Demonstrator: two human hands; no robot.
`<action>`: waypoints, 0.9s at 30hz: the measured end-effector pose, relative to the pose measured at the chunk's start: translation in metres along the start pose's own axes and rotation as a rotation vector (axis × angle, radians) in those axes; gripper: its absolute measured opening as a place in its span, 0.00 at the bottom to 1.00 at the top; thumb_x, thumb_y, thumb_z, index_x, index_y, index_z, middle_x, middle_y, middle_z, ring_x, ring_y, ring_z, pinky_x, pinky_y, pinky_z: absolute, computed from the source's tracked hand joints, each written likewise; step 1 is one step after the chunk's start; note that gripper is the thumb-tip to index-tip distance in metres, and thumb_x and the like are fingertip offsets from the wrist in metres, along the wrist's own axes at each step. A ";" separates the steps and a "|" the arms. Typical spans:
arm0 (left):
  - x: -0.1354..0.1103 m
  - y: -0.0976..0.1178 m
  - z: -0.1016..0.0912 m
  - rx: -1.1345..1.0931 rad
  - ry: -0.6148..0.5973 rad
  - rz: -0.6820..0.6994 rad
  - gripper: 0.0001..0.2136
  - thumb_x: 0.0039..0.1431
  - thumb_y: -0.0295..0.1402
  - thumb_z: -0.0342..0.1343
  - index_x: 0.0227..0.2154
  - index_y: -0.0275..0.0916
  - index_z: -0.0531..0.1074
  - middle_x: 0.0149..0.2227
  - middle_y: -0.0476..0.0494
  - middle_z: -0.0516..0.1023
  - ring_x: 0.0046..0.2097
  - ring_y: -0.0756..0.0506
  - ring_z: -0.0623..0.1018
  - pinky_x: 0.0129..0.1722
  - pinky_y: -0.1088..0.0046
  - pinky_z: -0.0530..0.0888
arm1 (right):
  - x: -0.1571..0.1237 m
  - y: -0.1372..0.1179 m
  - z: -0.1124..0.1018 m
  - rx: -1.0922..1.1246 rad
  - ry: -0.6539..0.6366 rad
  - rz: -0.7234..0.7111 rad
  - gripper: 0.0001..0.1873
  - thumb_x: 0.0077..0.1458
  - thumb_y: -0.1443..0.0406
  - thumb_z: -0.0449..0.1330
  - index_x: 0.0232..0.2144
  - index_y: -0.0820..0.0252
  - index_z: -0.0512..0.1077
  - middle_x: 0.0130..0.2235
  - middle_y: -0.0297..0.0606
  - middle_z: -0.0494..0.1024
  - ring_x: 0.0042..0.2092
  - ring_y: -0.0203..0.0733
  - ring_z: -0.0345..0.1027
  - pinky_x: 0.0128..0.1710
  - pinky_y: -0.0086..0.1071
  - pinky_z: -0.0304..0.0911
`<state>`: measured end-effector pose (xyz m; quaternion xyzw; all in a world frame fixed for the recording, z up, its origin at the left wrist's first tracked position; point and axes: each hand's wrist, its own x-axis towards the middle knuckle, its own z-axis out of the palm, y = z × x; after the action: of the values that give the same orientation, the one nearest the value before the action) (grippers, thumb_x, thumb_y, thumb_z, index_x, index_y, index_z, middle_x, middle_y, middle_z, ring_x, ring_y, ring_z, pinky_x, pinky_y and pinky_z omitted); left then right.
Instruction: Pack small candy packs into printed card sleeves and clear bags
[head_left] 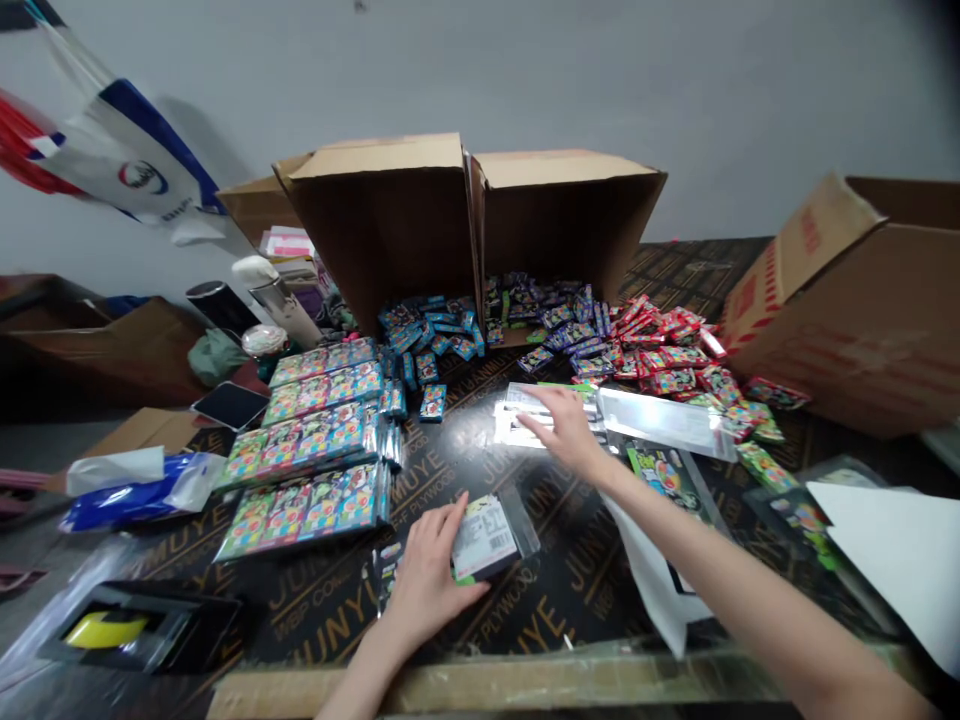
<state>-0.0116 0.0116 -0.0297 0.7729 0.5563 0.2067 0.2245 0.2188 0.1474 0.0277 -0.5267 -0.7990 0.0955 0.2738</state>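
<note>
My left hand [427, 565] lies low over the table, its thumb and forefinger closed about a small flat packet [484, 540] in a clear sleeve. A white label with a barcode faces up on it. Part of a dark printed packet [388, 568] shows left of this hand. My right hand [562, 425] reaches forward with fingers apart, over clear plastic sleeves [517, 425]; whether its fingertips touch them I cannot tell. A long clear strip [667, 422] extends to their right. Beneath my right forearm lies a green-and-black printed bag [664, 475].
Stacked multicoloured packs [300, 500] stand at left. Blue packets [431, 330], purple packets [574, 325] and red packets [667, 345] lie in or near open cartons [390, 160]. Another carton [847, 310] stands at right. A tape dispenser [142, 630] sits front left; white sheets [892, 560] lie right.
</note>
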 end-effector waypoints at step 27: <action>0.041 0.023 -0.004 -0.695 0.159 -0.318 0.15 0.38 0.34 0.64 0.32 0.36 0.69 0.27 0.51 0.73 0.30 0.48 0.72 0.32 0.75 0.67 | -0.069 -0.026 -0.005 0.357 -0.088 -0.175 0.36 0.47 0.54 0.61 0.57 0.54 0.55 0.58 0.45 0.57 0.59 0.49 0.49 0.57 0.44 0.47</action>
<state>0.0156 0.0450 -0.0100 0.5364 0.5815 0.4048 0.4585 0.2212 0.0740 0.0199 -0.3937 -0.8233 0.2347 0.3349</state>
